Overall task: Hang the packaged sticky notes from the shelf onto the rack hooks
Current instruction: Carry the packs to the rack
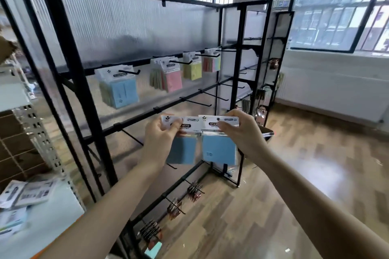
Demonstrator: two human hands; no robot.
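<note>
Two blue sticky-note packs held side by side at frame centre, before the black metal rack (219, 88). Left hand (160, 141) pinches the white header card of the left pack (183, 149); right hand (240, 132) pinches the header of the right pack (219, 149), at 3 o'clock of the first. Packs: glossy clear sleeves, square pads. Hung packs (120, 90) at 11 o'clock on thin wire hooks; ribbed translucent backing panel.

Bright daylight from the windows (336, 6) glares off the floor (315, 174); edges bend, slightly soft.
</note>
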